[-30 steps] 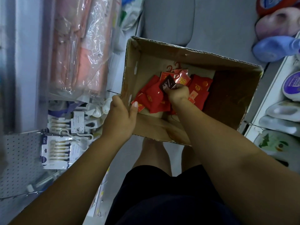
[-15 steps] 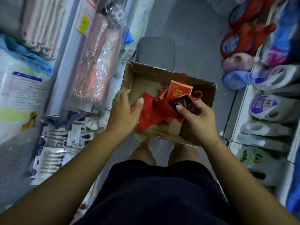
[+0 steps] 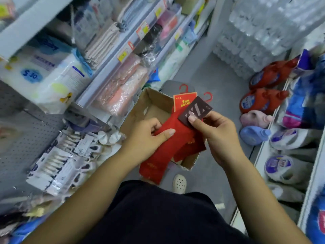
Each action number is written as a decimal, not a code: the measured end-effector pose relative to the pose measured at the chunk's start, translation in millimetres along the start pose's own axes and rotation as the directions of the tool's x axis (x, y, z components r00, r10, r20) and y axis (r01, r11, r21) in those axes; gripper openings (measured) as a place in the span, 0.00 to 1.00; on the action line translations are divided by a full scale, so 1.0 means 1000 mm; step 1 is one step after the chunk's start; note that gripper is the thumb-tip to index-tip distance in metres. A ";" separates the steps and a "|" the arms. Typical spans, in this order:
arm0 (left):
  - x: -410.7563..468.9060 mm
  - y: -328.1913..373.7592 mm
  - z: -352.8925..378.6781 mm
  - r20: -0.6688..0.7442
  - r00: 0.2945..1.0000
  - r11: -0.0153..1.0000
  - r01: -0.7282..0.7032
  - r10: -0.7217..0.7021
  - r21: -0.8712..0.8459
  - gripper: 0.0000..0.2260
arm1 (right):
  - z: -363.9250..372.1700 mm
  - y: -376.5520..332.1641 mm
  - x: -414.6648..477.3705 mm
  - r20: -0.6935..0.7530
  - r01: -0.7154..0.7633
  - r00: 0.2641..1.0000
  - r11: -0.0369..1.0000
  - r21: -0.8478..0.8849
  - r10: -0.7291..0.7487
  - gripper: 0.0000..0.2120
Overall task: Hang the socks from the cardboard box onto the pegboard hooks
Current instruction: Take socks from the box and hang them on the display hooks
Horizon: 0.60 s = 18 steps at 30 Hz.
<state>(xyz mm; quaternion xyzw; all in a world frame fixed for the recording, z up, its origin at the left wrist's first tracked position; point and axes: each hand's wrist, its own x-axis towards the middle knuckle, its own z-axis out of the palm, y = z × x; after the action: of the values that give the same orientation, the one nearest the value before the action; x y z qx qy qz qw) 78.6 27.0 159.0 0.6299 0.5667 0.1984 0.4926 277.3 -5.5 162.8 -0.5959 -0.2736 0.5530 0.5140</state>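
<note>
The left hand (image 3: pixel 146 138) is gripping a bunch of red socks (image 3: pixel 163 152), with the thumb lying across the fabric and the fingers curling round it. The right hand (image 3: pixel 218 134) is pinching the dark brown label card (image 3: pixel 195 111) at the socks' top end. The socks are hanging over the open cardboard box (image 3: pixel 152 104), and the grey pegboard (image 3: pixel 26 134) is standing to the left.

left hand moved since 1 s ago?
Yes: the left hand let go of the cardboard box rim and shifted right, over the box, now gripping the red socks.
</note>
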 end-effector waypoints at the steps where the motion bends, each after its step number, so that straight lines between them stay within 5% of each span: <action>1: -0.013 -0.001 0.008 -0.033 0.999 1.000 0.007 -0.007 0.011 0.16 | -0.008 0.002 -0.005 -0.002 -0.003 1.000 1.000 -0.016 0.003 0.07; 4: -0.050 -0.002 0.028 -0.067 0.996 0.998 0.055 -0.058 -0.043 0.15 | -0.031 0.012 -0.020 0.023 -0.033 0.999 0.996 -0.083 0.035 0.06; 7: -0.087 -0.003 0.032 -0.083 0.976 0.942 0.171 -0.203 -0.289 0.03 | -0.041 0.024 -0.036 0.094 -0.068 0.992 0.980 -0.187 0.086 0.09; 10: -0.123 -0.013 0.022 -0.189 0.919 0.855 0.227 -0.347 -0.466 0.05 | -0.036 0.029 -0.049 0.152 -0.097 0.980 0.974 -0.205 0.130 0.08; 18: -0.212 -0.047 -0.003 -0.389 0.745 0.648 0.075 -0.541 -0.758 0.12 | 0.027 0.027 -0.077 0.425 0.017 0.900 0.965 -0.261 0.098 0.07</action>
<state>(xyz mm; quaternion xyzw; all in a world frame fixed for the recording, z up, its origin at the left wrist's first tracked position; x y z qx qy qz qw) -7.7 -170.5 186.2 0.1881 0.6740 0.4893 0.5206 226.7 -74.6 171.2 -0.5251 -0.4382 0.6420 0.3465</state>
